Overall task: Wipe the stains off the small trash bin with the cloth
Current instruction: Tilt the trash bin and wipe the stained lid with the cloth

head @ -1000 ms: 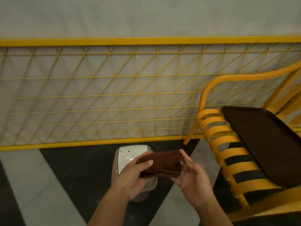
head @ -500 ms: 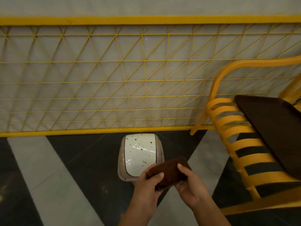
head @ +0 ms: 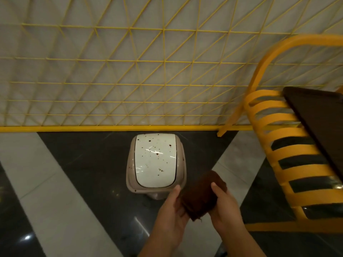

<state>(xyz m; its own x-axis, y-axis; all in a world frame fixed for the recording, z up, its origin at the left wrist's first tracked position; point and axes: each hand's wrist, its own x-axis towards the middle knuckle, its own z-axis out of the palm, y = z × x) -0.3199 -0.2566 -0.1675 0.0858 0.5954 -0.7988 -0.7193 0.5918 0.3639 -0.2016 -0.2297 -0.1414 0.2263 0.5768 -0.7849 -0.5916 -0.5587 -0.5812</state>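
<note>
1. Bin (head: pixel 155 164) stands on the dark floor (head: pixel 83 164) before the yellow fence (head: pixel 111 80), its speckled white lid running long from fence toward the viewer
2. Left hand (head: pixel 169 216) and right hand (head: pixel 223 206) each clasp the folded brown cloth (head: pixel 201 194) just beside the bin's near right corner, its length slanting up-right

No text, label, brand or number can be read anywhere in the frame. The trash bin (head: pixel 155 160) at the centre carries only brown specks on its white lid.
</note>
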